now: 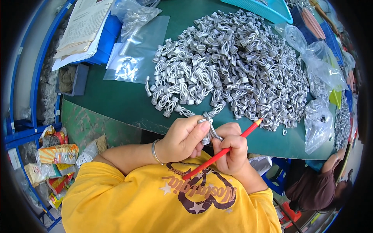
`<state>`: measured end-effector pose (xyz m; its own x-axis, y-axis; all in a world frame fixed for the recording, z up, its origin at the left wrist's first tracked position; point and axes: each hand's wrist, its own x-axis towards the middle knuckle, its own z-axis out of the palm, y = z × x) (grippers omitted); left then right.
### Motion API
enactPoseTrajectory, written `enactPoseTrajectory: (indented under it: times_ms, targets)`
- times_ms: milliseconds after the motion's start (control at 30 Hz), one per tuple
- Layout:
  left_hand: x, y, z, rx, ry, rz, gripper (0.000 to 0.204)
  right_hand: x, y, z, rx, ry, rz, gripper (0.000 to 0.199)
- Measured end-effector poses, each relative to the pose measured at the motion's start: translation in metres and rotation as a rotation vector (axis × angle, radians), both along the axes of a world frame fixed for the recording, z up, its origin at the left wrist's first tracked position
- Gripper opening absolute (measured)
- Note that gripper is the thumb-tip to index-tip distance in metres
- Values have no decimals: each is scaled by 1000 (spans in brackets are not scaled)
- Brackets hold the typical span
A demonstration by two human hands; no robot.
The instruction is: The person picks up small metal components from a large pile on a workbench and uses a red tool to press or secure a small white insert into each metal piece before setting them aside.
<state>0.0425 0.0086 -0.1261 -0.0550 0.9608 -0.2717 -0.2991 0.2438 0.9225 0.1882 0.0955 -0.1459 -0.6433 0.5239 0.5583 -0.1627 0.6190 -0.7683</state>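
Close in front of my chest, my left hand [183,139] is closed on a small grey looped piece [213,131] with a ribbed collar, metallic in look. My right hand [233,152] grips a long red pencil [205,164], its sharpened end pointing up and right toward the table. The fingers of that hand also reach the looped piece; whether they pinch it is partly hidden. Just beyond my hands, a large heap of similar grey looped pieces [237,62] covers much of the green table [116,99].
Clear plastic bags [320,72] lie right of the heap, a flat plastic sheet [136,58] to its left. A turquoise basket [268,9] stands at the back. Papers [83,29] rest on a blue bin [105,44]. Another person [316,186] is at the lower right.
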Motion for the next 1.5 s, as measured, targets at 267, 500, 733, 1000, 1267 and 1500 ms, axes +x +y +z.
enactPoseTrajectory:
  times_ms: [267,500,733,1000,1267,1500]
  targets:
    - [6,0,-3,13,-135,88,29,-6,4,2,47,-22,9,32]
    - [4,0,4,43,149,27,31,-5,6,1,197,14,47,34]
    - [4,0,0,260,458,-24,30,1,-9,-4,-156,17,-52,44]
    - [3,-1,0,317,511,3,30,0,-2,-3,-465,45,63,58]
    - [5,-2,-3,327,504,77,25,-4,-4,-4,-184,59,-43,54]
    - [-7,6,-4,397,787,-31,18,1,15,-1,201,-47,-99,46]
